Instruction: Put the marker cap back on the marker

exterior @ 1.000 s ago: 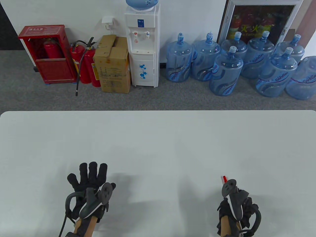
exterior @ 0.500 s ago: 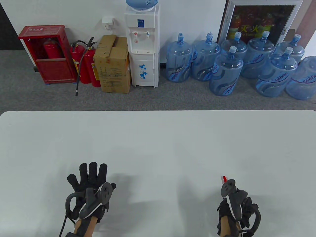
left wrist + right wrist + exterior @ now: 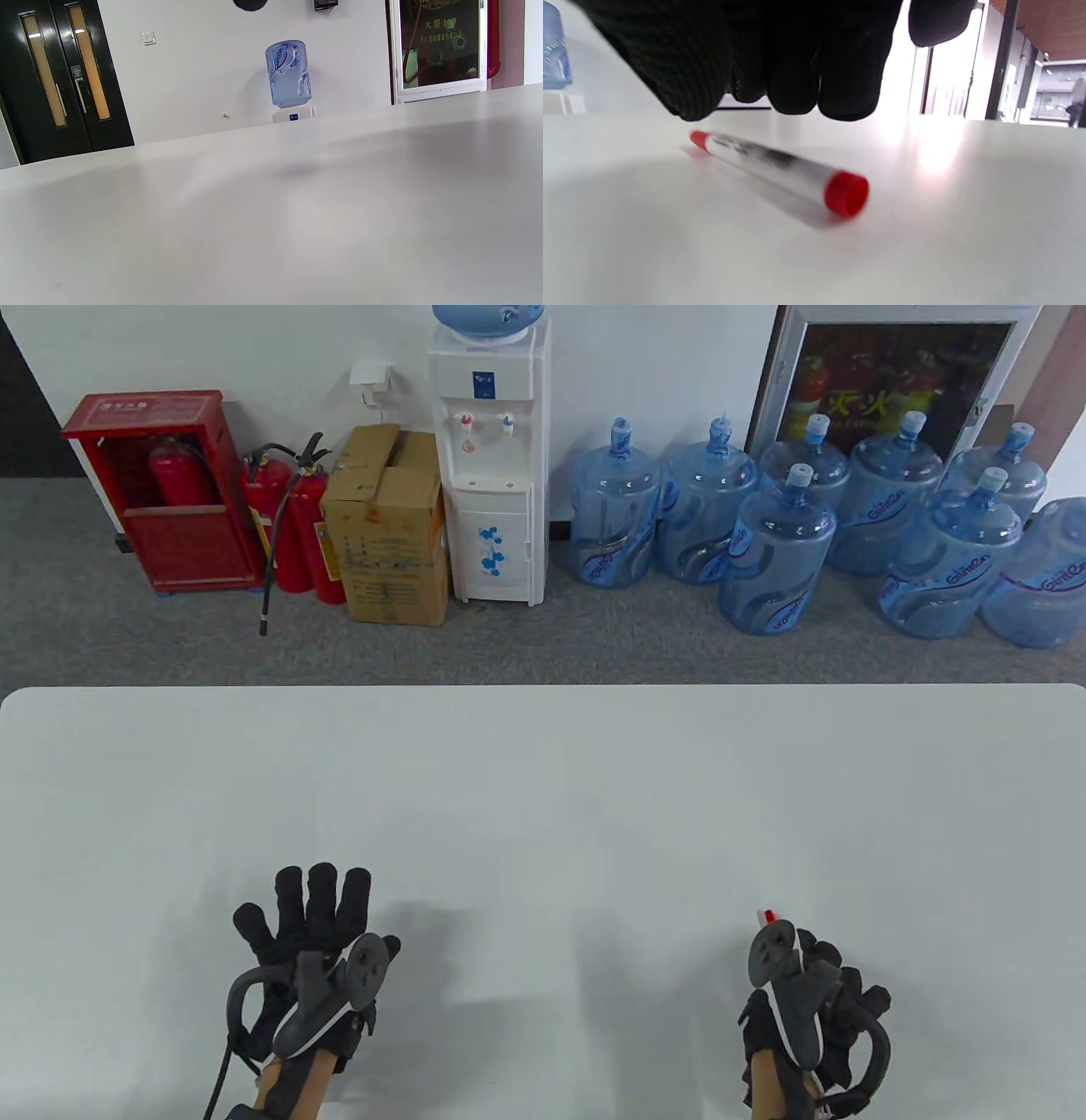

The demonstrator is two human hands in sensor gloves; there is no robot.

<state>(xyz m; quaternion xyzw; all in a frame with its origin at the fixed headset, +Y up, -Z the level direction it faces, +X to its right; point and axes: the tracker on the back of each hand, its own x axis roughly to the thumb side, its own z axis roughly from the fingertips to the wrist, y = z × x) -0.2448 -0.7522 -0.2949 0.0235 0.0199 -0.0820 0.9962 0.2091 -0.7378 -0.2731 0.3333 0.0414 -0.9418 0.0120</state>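
Observation:
A white marker (image 3: 780, 167) with red at both ends lies flat on the white table (image 3: 543, 797). In the table view only its red tip (image 3: 769, 915) shows beyond the right tracker. My right hand (image 3: 827, 984) hovers over the marker. Its gloved fingers (image 3: 797, 63) hang just above the barrel and do not touch it. My left hand (image 3: 318, 908) lies flat on the table at the near left, fingers spread, holding nothing. No separate cap shows in any view.
Beyond the table's far edge stand a water dispenser (image 3: 492, 458), several blue water jugs (image 3: 776, 551), a cardboard box (image 3: 386, 526) and red fire extinguishers (image 3: 293, 526). The left wrist view shows only bare table (image 3: 297, 212).
My right hand has shifted slightly left and back, and its fingers now show spread beside the tracker. Less of the marker's red tip shows. The left hand has not moved.

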